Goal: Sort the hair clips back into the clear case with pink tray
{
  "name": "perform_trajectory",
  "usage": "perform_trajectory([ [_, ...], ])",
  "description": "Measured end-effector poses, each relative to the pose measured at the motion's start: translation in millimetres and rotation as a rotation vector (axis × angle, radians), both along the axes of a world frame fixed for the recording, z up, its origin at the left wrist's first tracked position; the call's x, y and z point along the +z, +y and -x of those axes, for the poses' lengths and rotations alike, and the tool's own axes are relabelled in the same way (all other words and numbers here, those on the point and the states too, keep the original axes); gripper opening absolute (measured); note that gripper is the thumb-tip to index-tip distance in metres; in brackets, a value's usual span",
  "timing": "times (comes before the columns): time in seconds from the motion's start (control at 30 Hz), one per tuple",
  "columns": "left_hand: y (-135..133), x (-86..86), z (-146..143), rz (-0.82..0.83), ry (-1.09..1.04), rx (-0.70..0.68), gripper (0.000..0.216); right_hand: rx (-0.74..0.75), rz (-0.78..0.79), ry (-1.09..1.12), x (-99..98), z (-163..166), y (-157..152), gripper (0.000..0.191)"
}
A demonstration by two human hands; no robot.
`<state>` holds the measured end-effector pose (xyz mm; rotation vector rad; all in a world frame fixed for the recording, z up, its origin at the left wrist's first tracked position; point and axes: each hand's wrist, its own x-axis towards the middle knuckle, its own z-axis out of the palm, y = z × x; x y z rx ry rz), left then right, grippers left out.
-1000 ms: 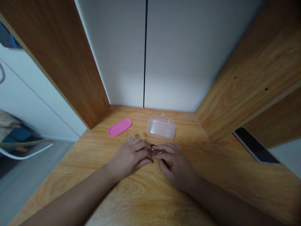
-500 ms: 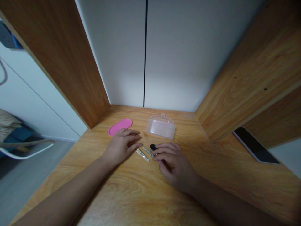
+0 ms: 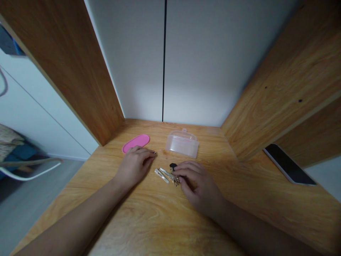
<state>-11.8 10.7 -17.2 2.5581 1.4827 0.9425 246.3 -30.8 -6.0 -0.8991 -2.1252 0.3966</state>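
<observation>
My left hand rests low over the table by the pink tray, its thumb and fingers pinched together. A tiny dark, shiny bit shows at its fingertips, too small to name. My right hand is closed at thumb and forefinger on a small gold-toned metal hair clip, partly hidden by the fingers. Beside that clip, a dark rounded piece lies against the fingertips. Two slim hair clips lie between my hands: a pale one and a silvery one touching the metal pieces.
An oval pink tray or lid lies behind my left hand. A clear plastic case with a small tab stands near the back panel. A phone lies at the right. Wooden side panels flank the wooden table.
My left hand has drawn back slightly to the left, its fingers closing into a pinch. My right thumb has moved up to the fingertips, and more of the gold-toned clip shows.
</observation>
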Motion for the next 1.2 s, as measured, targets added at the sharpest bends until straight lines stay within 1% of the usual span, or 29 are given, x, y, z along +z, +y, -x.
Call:
perform_trajectory([
  [0.13,-1.4,4.9,-1.5,0.010,-0.004,-0.036,0.018,-0.171,0.061,-0.062,1.5,0.4,-2.4,0.028],
  [0.2,-3.9,8.2,-2.6,0.009,0.010,-0.086,0.022,-0.205,0.079,-0.112,3.2,1.6,-5.3,0.031],
  [0.37,-14.9,18.6,-6.8,0.057,0.067,-0.276,0.025,-0.169,0.085,-0.202,5.3,3.6,-12.5,0.041],
  [0.43,-18.0,20.5,-8.4,0.095,0.085,-0.353,0.026,-0.155,0.085,-0.212,4.6,3.4,-13.2,0.046],
  [0.5,-19.2,20.0,-9.6,0.125,0.102,-0.397,0.027,-0.157,0.090,-0.220,3.4,3.1,-12.5,0.045],
  [0.67,-18.0,16.6,-10.2,0.147,0.102,-0.414,0.023,-0.123,0.112,-0.219,0.1,2.8,-8.6,0.024],
  [0.87,-18.0,18.8,-9.8,0.141,0.053,-0.439,0.018,-0.113,0.108,-0.177,-1.7,2.4,-6.1,0.023],
  [1.0,-17.9,18.8,-10.3,0.115,0.050,-0.451,0.012,-0.117,0.095,-0.129,-3.3,1.6,-5.2,0.018],
  [1.2,-17.9,21.7,-10.9,0.103,0.022,-0.468,0.011,-0.099,0.029,-0.057,-4.0,0.2,-3.2,0.010],
])
